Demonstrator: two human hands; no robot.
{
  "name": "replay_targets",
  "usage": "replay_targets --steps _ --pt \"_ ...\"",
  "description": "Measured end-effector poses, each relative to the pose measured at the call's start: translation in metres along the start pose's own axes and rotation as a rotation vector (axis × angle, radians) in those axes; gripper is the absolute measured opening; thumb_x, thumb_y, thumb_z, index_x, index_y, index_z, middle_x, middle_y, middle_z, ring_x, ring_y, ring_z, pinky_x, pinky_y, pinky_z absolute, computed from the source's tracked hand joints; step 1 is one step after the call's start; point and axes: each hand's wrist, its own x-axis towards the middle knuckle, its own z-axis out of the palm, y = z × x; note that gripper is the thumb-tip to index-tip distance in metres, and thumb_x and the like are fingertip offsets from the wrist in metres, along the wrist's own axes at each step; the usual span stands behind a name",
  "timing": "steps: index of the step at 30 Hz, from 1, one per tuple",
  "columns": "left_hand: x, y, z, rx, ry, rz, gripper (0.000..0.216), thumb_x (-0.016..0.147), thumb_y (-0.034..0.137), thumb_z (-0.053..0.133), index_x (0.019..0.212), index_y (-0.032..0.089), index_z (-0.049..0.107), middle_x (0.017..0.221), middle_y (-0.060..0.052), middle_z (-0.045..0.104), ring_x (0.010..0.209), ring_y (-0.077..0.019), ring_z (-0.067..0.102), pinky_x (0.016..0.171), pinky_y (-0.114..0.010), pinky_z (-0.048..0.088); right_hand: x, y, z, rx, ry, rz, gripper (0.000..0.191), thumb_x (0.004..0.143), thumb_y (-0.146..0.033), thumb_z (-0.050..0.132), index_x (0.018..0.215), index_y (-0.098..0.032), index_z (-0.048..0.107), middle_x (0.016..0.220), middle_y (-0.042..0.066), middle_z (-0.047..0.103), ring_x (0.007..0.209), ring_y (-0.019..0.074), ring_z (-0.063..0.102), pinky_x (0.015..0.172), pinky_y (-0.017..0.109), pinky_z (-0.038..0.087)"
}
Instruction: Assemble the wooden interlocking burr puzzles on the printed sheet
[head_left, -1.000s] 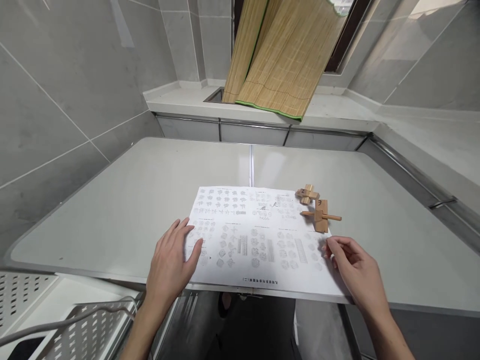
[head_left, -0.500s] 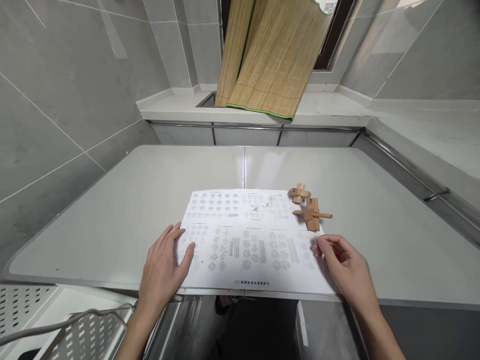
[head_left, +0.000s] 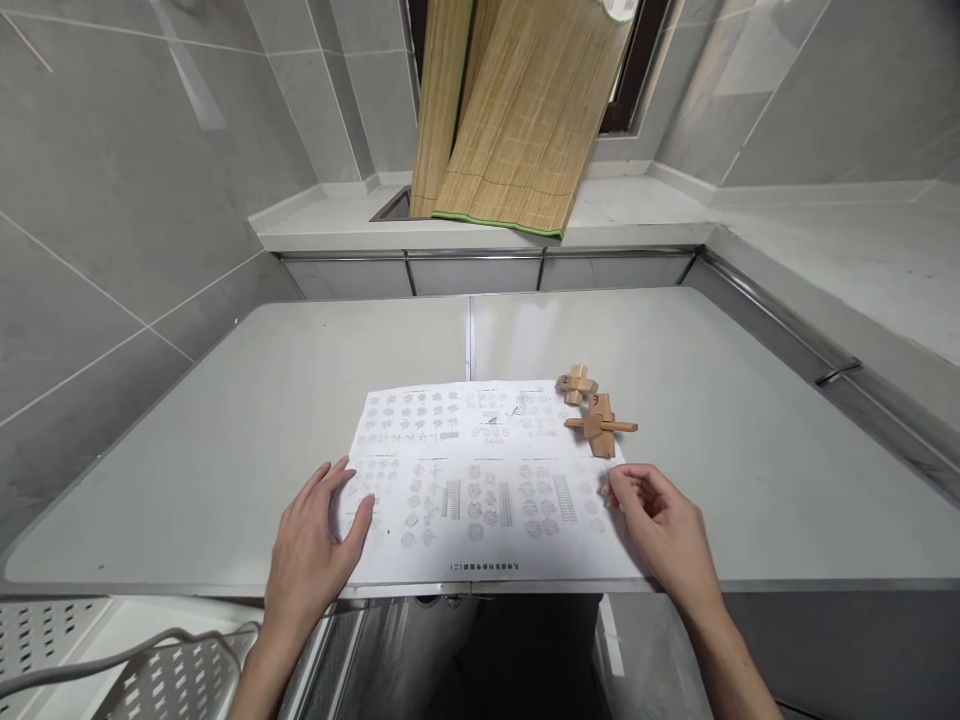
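Note:
A white printed sheet point(head_left: 420, 490) with rows of small line diagrams lies flat on the table, its heading upside down from here. My left hand point(head_left: 311, 545) rests over its left edge, fingers stretched and thumb apart, holding nothing. At the right edge my right hand point(head_left: 664, 520) has curled fingers, thumb and index tips together over the paper; whether anything is between them is hidden. Just beyond that hand, a brown wooden interlocking puzzle point(head_left: 601, 425) with a thin crossbar lies on the sheet's edge. Behind it sits a smaller, lighter wooden puzzle point(head_left: 576, 384). Both bear a dark mark.
The pale table point(head_left: 750, 440) has a seam down its middle. Beyond it runs a white ledge point(head_left: 330, 232) with a hanging bamboo mat point(head_left: 517, 130). A metal rail point(head_left: 780, 310) lines the right side. At lower left are a perforated white rack point(head_left: 172, 680) and a grey cable point(head_left: 112, 655).
The whole view has shifted slightly, so everything appears a little further left. Both hands, the sheet and the wooden puzzles keep their places relative to each other.

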Motion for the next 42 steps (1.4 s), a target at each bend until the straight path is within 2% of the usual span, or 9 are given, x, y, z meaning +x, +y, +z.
replay_targets --steps 23,42 --pt "-0.0013 -0.0057 -0.0005 0.012 0.016 0.045 0.045 0.102 0.051 0.052 0.137 0.024 0.060 0.151 -0.012 0.061 0.147 -0.0352 0.049 0.116 -0.057 0.042 -0.0029 -0.0085 0.0005 -0.065 -0.030 0.078 0.043 0.088 -0.064 0.065 0.089 -0.022 0.073 0.078 0.007 0.076 0.072 0.0226 0.068 0.060 0.027 0.051" --pt "-0.0022 -0.0095 -0.0002 0.024 0.021 0.045 0.046 0.102 0.049 0.053 0.140 0.024 0.057 0.153 -0.012 0.060 0.147 -0.0353 0.049 0.116 -0.057 0.044 -0.0028 -0.0049 0.0020 -0.072 -0.016 0.096 0.043 0.087 -0.065 0.066 0.089 -0.023 0.073 0.077 0.005 0.076 0.068 0.0205 0.067 0.059 0.025 0.051"
